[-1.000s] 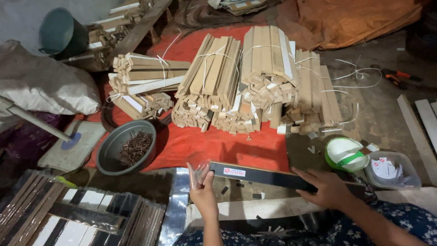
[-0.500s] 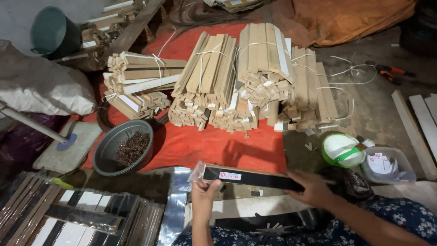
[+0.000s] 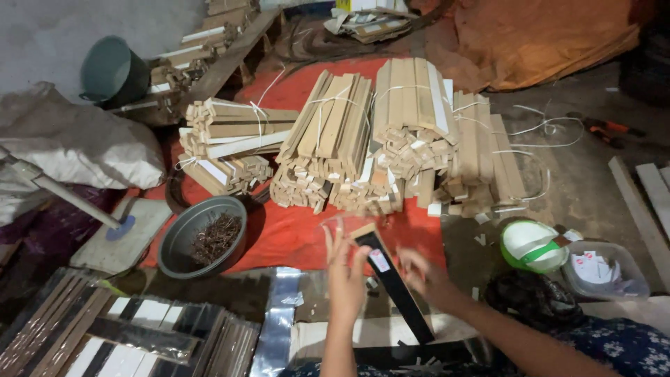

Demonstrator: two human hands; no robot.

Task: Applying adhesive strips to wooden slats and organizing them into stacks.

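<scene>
Seen from above, a person's left hand (image 3: 347, 269) and right hand (image 3: 421, 274) hold a long black strip (image 3: 394, 285) between them, just above the floor; the left grip is pressed flat with fingers straight against its near-left edge, while the right hand is blurred, so its grip cannot be told. To the left lie flat strips wrapped in clear film (image 3: 132, 338) and a grey bowl of dark nails (image 3: 202, 237) at the edge of a red cloth (image 3: 293, 234). Farther off, tied bundles of pale wooden sticks (image 3: 377, 136) lie on that cloth, with a green and white helmet (image 3: 534, 246) to the right.
</scene>
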